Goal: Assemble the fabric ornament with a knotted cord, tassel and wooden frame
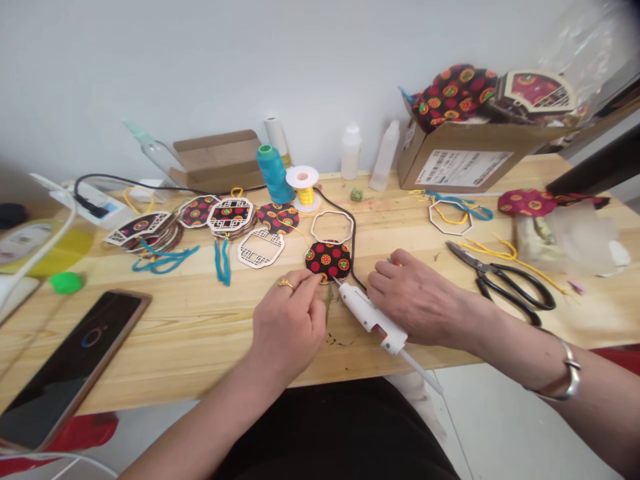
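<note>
My left hand [290, 319], with a ring on one finger, is closed in a pinch at the near left edge of a dark fabric piece [329, 260] with red and orange flower circles. The white glue gun [365, 307] points its nozzle at that piece's near edge. My right hand [420, 297] is curled round the gun's handle side, which its fingers hide. A bit of blue shows by its fingertips. Just behind the fabric piece lies a plain wooden frame [332, 227], and a lattice frame [261, 248] is to the left.
Stacked ornaments [230, 217] with blue tassels lie left, near a phone [75, 367]. Behind stand a blue thread cone [275, 175], a yellow thread spool [303, 187] and bottles [351, 152]. Black-handled scissors [500, 277] and a full cardboard box [460, 157] are right. A black cable [353, 233] runs between.
</note>
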Tool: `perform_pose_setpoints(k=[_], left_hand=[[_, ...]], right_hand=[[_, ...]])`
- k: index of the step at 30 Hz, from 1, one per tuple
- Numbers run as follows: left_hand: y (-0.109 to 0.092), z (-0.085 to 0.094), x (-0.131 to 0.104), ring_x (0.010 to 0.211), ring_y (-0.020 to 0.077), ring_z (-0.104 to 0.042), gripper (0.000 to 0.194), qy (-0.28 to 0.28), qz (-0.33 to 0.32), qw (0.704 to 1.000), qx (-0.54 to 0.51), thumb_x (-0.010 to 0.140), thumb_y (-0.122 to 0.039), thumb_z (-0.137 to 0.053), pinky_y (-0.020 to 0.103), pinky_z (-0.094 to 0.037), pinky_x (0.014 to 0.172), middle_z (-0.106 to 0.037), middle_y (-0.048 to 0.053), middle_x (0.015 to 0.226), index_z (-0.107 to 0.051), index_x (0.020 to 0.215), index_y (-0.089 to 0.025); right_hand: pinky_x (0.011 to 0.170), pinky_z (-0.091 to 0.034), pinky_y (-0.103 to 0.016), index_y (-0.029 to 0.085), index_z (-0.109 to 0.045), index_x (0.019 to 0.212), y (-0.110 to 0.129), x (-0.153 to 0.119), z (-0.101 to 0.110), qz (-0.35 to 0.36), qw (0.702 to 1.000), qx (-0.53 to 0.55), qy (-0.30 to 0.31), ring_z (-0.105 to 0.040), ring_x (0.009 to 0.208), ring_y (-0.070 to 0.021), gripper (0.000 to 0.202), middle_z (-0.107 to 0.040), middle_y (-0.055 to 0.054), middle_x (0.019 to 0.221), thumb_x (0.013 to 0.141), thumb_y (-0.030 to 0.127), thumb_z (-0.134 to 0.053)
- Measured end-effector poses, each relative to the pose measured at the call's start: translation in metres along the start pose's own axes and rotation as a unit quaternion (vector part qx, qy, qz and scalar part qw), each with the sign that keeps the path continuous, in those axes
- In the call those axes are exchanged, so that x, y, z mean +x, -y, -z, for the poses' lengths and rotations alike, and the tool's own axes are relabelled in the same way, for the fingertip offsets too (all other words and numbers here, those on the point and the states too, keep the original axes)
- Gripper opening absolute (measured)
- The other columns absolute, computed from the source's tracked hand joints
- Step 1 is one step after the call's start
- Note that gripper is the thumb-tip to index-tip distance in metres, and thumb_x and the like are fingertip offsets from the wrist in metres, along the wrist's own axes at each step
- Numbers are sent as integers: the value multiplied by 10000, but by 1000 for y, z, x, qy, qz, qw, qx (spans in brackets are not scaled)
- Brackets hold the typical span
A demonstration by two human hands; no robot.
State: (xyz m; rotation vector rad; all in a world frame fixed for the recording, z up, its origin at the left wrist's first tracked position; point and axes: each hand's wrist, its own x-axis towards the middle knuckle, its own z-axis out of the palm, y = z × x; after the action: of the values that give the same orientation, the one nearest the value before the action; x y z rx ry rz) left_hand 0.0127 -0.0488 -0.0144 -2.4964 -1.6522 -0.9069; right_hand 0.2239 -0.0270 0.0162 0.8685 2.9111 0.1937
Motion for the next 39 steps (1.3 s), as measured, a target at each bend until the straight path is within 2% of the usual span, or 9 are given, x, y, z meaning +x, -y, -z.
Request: perform_pose_setpoints(k=[3,6,12,16,20,25,28,32,39], left_hand=[[9,-5,1,943,242,-548,360,19,-30,999,6,789,-26,-419,403,-471,853,-652,112,1004,-644,1055,-116],[13,-12,0,967,243,-505,416,37,-61,997,4,795,17,-383,424,-446,874,-641,115,1050,-639,1088,-130],[13,-18,-10,1005,273,-438,416,51,-58,997,27,778,14,-414,425,-450,829,-619,124,1116,-633,1105,-121],[10,-15,-11,1009,296,-446,419,64,-77,992,78,767,-7,-452,433,-433,756,-630,112,1139,-617,1127,-144],[5,-11,-9,995,297,-473,405,79,-101,984,121,767,-28,-477,449,-404,752,-637,107,1147,-618,1123,-159],[7,-12,-10,1004,298,-486,457,80,-86,987,109,733,-8,-463,442,-402,764,-638,97,1153,-624,1124,-183],[10,-15,-12,1015,298,-484,450,64,-80,991,87,752,-11,-446,439,-410,776,-643,103,1152,-615,1142,-159],[12,-17,-13,1003,282,-490,454,46,-74,994,64,762,8,-426,430,-421,799,-660,109,1127,-600,1164,-115],[10,-16,-14,987,280,-498,446,51,-66,995,61,744,13,-427,428,-427,766,-660,101,1131,-641,1101,-147]], right_hand=[[663,-234,-352,173,-531,746,0,0,0,-1,1000,-3,0,-430,675,-187,99,-545,-38,723,806,121,-471],[667,-239,-355,172,-534,753,1,-1,-1,0,1000,-5,-2,-430,680,-189,95,-544,-39,728,808,125,-472],[662,-244,-358,173,-534,748,0,-1,-2,0,1000,-1,-5,-431,675,-190,96,-541,-39,722,808,129,-472],[656,-244,-357,172,-536,740,1,1,-2,-3,1000,0,-3,-432,674,-192,93,-541,-39,717,798,125,-480],[660,-244,-359,172,-540,745,1,-1,0,-2,1000,-8,-6,-431,678,-192,102,-546,-43,723,795,114,-473],[651,-234,-355,168,-546,749,-2,-8,4,-20,1000,5,9,-436,695,-198,20,-555,-57,740,738,177,-532],[639,-222,-353,166,-546,737,-2,-12,4,-42,999,6,12,-441,718,-210,40,-556,-70,757,703,188,-547],[638,-216,-354,165,-544,734,0,-13,2,-49,999,6,9,-440,746,-221,43,-552,-79,775,708,199,-540],[639,-213,-358,162,-544,746,3,-10,0,-45,999,-5,-11,-424,727,-216,60,-542,-74,767,702,203,-545]])
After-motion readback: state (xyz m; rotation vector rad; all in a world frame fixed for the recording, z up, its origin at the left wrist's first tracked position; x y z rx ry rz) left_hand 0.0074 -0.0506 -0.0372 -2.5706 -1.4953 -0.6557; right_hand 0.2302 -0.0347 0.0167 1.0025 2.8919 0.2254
